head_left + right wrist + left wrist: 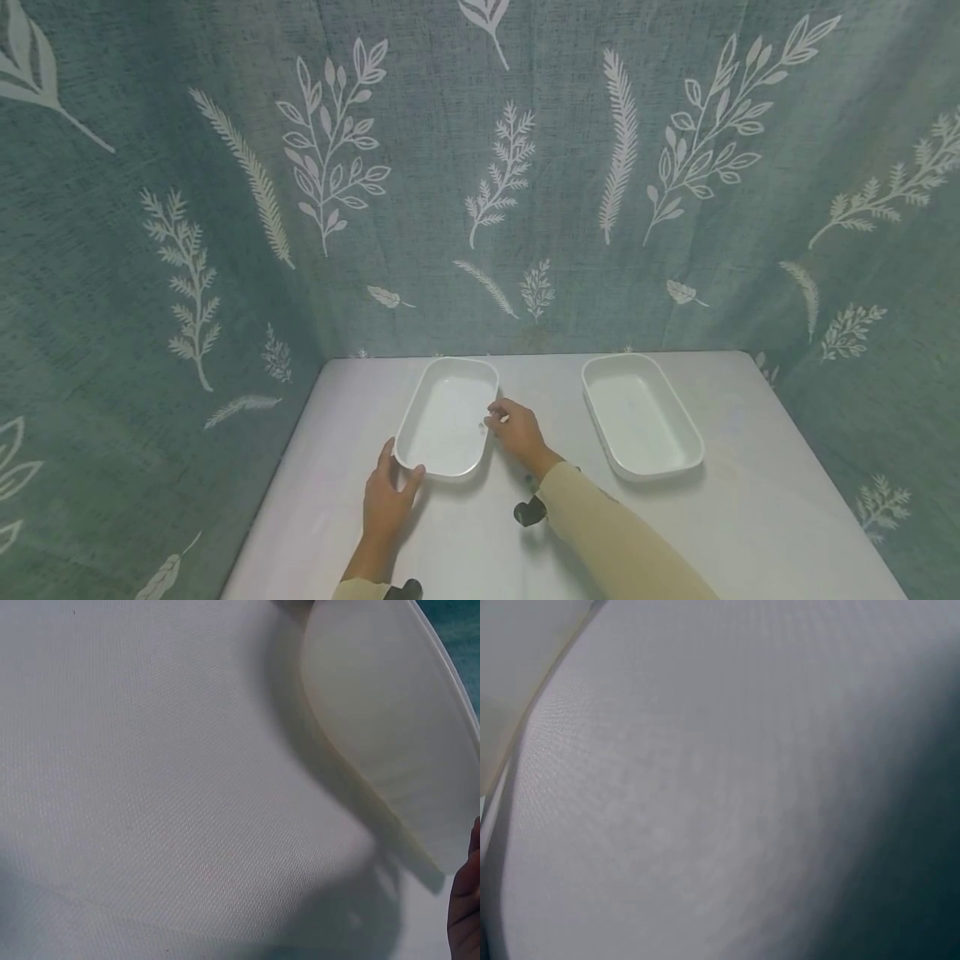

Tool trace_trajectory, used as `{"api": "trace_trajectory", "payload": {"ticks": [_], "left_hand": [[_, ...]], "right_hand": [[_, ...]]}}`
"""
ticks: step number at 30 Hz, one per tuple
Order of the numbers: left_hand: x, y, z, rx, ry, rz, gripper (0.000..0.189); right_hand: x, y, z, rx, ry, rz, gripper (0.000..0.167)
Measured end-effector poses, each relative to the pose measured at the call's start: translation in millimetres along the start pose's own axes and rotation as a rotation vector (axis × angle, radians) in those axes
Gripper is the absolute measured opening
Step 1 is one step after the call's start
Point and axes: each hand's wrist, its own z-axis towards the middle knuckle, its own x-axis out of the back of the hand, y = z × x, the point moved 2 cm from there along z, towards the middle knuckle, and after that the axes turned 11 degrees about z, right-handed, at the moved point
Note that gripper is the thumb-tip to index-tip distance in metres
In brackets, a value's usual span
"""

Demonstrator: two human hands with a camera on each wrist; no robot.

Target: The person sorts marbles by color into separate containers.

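Note:
A white rectangular dish (448, 400) with rounded corners stands on the left of the table. My left hand (386, 504) holds its near left corner, thumb at the front rim and fingers along the left side. At the right rim my right hand (519, 429) has curled fingers, with the fingertips pinched together over the edge. A tiny clear, shiny piece shows right at these fingertips, too small to name. In the right wrist view the dish's outer wall (382, 720) fills the upper right, with a bit of the hand (465, 900) beside it.
A second white dish (641, 417) of the same shape stands to the right, its white floor visible. Both dishes are on a white-covered table (465, 542). Behind and at the sides hangs a teal curtain (435, 208) with white leaf prints.

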Motion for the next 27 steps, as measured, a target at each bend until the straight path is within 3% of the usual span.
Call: {"api": "trace_trajectory", "payload": {"ticks": [14,27], "left_hand": [[-1.7,1.2,-1.2,-0.003,0.006,0.010,0.083],[0.9,3.9,-1.9,0.020,-0.016,0.046,0.084]], "right_hand": [[7,3,-4.2,-0.002,-0.019,0.046,0.025],[31,20,-8.6,-0.014,-0.006,0.023,0.029]]}}
